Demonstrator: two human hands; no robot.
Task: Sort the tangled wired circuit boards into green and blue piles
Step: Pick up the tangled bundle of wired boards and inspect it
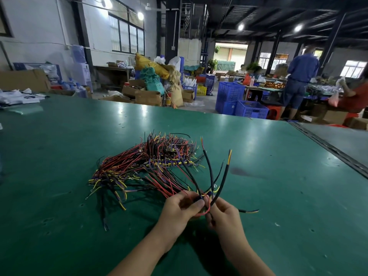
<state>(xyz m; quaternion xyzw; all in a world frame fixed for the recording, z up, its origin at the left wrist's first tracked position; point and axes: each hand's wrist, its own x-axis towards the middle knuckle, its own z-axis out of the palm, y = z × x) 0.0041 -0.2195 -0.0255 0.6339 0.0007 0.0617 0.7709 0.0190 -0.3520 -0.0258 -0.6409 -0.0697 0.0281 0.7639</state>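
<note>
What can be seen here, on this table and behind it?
table: one, green, fills the foreground
wired circuit boards: one tangled heap, red, black, yellow and purple wires, mid-table
held wire bundle: one, black-sleeved with red and yellow, lifted nearest the camera
loose wire: one, black, yellow-tipped, on the table at right
crates: several, blue, floor beyond the table
cardboard boxes: many, brown, floor behind
standing person: one, blue clothes, far right
left hand: one, grips the bundle
right hand: one, pinches the bundle
</note>
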